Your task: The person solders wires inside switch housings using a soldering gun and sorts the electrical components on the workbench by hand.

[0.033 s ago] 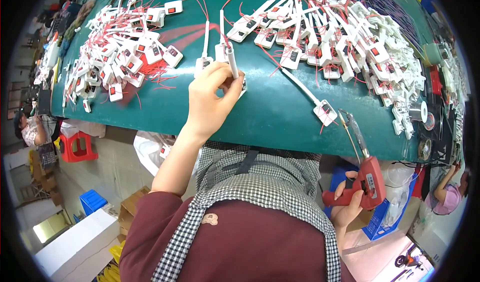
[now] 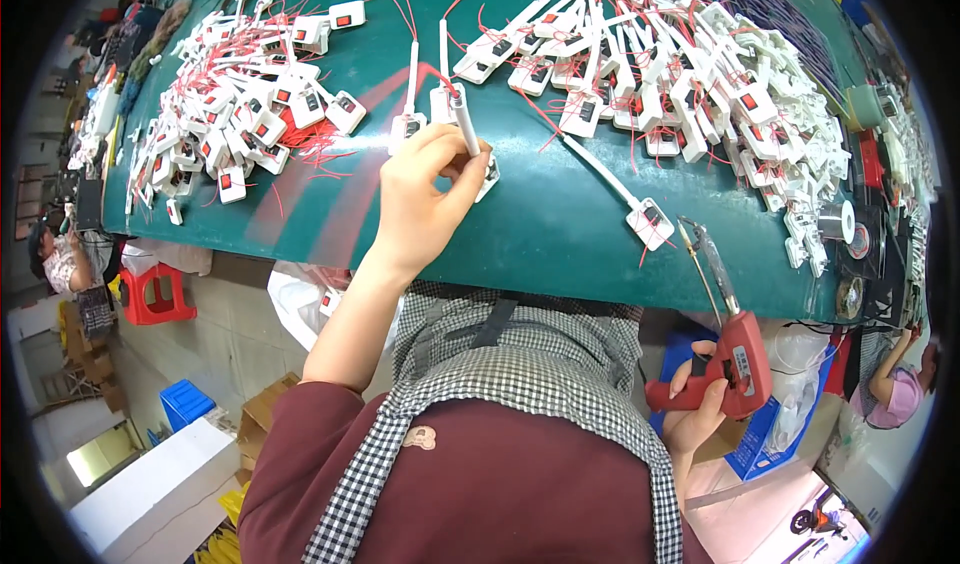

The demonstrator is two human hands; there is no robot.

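At the green workbench (image 2: 540,234), a worker's left hand (image 2: 430,184) pinches a white tubular handle (image 2: 464,127), its long axis running away from the body, wired tip angled slightly left. The right hand (image 2: 700,404) grips a red soldering gun (image 2: 745,364). Since the earlier frame, blurred red wires (image 2: 446,79) have swung nearer the bench's front edge.

- A white tubed piece (image 2: 465,129) is leaning slightly left in the left hand (image 2: 425,199), upper centre, its red wires (image 2: 436,71) trailing leftward.
- A red soldering gun (image 2: 745,374) is pointing up-left from the right hand (image 2: 695,424), lower right.
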